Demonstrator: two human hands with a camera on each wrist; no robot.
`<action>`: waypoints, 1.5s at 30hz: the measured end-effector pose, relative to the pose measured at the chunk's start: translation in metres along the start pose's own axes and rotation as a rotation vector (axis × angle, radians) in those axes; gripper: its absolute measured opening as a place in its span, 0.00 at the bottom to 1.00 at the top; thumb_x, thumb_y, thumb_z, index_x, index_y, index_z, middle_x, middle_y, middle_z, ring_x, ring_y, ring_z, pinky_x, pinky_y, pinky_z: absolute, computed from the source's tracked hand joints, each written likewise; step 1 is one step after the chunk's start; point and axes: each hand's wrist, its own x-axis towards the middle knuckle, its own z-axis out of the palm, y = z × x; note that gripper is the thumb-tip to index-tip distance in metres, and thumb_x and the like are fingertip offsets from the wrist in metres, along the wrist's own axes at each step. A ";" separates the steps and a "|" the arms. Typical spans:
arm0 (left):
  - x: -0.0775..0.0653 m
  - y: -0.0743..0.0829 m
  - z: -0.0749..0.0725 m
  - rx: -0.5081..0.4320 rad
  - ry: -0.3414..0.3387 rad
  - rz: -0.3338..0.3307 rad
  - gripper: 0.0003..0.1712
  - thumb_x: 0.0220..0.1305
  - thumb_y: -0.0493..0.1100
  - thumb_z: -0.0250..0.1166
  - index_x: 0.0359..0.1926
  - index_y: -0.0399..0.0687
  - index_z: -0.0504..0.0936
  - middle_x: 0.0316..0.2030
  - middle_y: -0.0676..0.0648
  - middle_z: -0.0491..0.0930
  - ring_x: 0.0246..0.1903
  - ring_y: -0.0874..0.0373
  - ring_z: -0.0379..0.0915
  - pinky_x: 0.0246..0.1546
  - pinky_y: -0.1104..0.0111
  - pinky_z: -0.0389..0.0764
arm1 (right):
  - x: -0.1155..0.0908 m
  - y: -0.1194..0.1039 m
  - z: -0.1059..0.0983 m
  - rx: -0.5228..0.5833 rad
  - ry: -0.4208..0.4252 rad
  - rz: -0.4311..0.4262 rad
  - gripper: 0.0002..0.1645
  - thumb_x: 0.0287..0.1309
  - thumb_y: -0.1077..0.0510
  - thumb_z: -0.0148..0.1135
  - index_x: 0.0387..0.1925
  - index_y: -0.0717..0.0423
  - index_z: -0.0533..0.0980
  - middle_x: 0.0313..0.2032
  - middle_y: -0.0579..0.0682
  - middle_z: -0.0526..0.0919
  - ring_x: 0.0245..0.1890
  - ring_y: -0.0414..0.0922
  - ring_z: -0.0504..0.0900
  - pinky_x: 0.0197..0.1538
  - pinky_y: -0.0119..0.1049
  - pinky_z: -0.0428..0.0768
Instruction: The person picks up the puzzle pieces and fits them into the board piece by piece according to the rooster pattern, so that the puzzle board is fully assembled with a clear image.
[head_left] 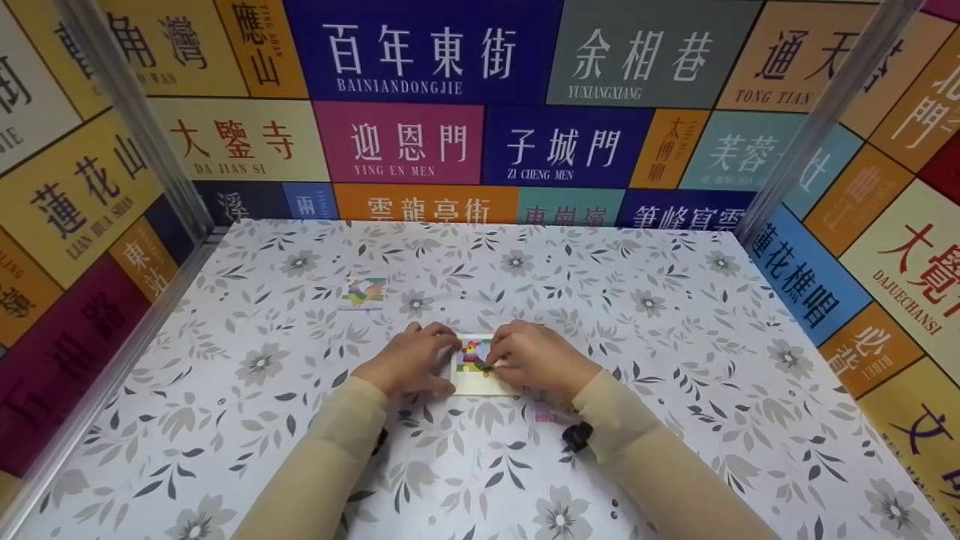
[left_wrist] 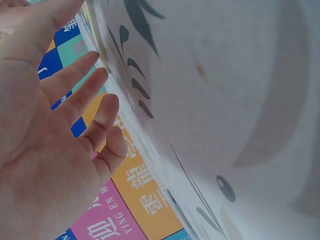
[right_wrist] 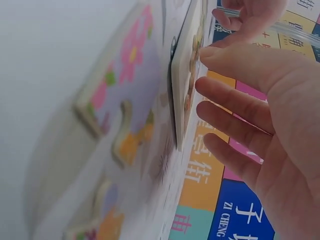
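Note:
A small jigsaw board (head_left: 484, 386) with a pale frame lies flat between the two hands, showing part of a bright rooster picture (head_left: 471, 352). My left hand (head_left: 412, 360) lies along its left side, fingers loosely spread; in the left wrist view some fingertips touch the board's edge (left_wrist: 95, 30). My right hand (head_left: 536, 356) reaches over the right part, thumb and index finger meeting at a puzzle piece (head_left: 484, 365), mostly hidden under them. The other right-hand fingers extend beside the board (right_wrist: 181, 75) in the right wrist view.
One loose puzzle piece (head_left: 365, 293) lies farther back on the left. Near the right wrist are a pink-flowered puzzle piece (right_wrist: 125, 65) and another puzzle piece (right_wrist: 107, 220). Lettered panels (head_left: 420, 142) and clear posts (head_left: 142, 112) border the floral tabletop (head_left: 225, 390).

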 end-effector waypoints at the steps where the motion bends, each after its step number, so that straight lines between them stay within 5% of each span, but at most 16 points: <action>1: 0.000 0.000 0.000 0.001 -0.004 -0.005 0.40 0.54 0.53 0.80 0.66 0.49 0.79 0.67 0.47 0.74 0.60 0.43 0.69 0.62 0.50 0.73 | -0.002 0.001 -0.001 0.010 0.004 0.004 0.08 0.62 0.57 0.70 0.42 0.48 0.90 0.44 0.45 0.86 0.45 0.45 0.83 0.54 0.43 0.82; 22: 0.000 0.002 -0.001 -0.011 -0.011 -0.011 0.39 0.54 0.52 0.80 0.66 0.50 0.79 0.68 0.47 0.73 0.63 0.42 0.67 0.65 0.48 0.71 | -0.055 0.033 -0.022 -0.025 0.090 0.093 0.07 0.60 0.56 0.73 0.40 0.51 0.90 0.45 0.48 0.87 0.49 0.48 0.84 0.58 0.48 0.81; 45: 0.000 0.000 0.001 -0.020 -0.010 -0.014 0.40 0.54 0.53 0.80 0.67 0.50 0.79 0.69 0.48 0.72 0.63 0.43 0.67 0.65 0.49 0.71 | -0.103 0.068 -0.042 0.019 0.044 0.260 0.11 0.58 0.63 0.71 0.44 0.54 0.89 0.48 0.50 0.87 0.52 0.52 0.84 0.59 0.53 0.80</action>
